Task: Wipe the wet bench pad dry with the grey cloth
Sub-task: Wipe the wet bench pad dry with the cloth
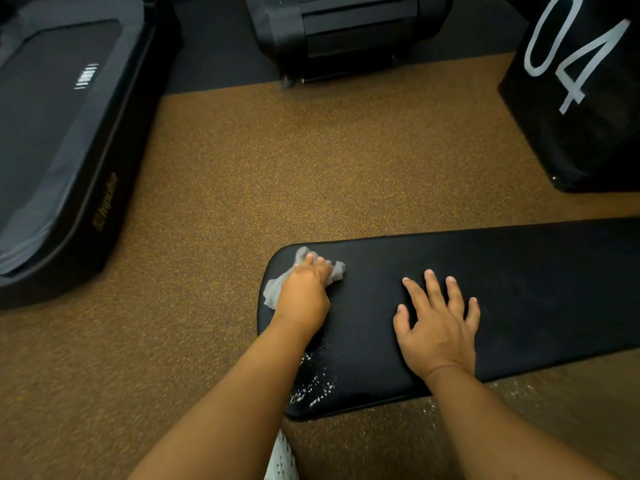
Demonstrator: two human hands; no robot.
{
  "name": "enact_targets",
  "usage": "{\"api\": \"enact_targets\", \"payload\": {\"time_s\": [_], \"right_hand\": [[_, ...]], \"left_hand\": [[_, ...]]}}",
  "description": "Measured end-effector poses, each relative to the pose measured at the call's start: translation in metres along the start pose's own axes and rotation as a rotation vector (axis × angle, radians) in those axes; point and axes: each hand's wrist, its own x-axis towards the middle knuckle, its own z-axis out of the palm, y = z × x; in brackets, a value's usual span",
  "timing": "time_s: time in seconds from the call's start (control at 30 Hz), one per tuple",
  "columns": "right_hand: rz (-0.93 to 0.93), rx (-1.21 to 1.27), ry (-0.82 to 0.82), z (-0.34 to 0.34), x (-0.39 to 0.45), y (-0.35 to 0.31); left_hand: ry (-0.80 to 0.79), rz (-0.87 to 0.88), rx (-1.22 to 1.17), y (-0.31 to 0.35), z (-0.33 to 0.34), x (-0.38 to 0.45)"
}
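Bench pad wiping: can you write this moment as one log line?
left hand: grips grey cloth at pad end | right hand: flat on bench pad | droplets: near edge, unwiped

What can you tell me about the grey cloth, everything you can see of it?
The grey cloth is a thin, pale, crumpled rag, bunched rather than folded. It lies on the rounded left end of the black bench pad, near its far corner. The left hand presses on it with curled fingers, hiding its middle; rumpled edges stick out beyond the fingertips and beside the wrist.

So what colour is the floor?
Brown with tiny yellow speckles; the floor shows best in the head view.
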Motion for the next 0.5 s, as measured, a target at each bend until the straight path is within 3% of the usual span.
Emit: {"api": "enact_targets", "payload": {"time_s": [0.13,0.27,0.37,0.5], "right_hand": [[0.001,-0.003,-0.006,0.001,0.000,0.000],[0.000,-0.008,-0.002,0.001,0.001,0.000],[0.000,-0.011,-0.003,0.001,0.000,0.000],[0.004,-0.016,-0.008,0.001,0.001,0.000]], "left_hand": [[-0.156,0.306,0.007,-0.012,-0.011,-0.018],[0.029,0.180,-0.088,-0.053,-0.013,-0.024],[0.103,0.053,-0.122,-0.034,-0.012,-0.025],[0.017,0.221,-0.147,0.001,0.004,-0.057]]}}
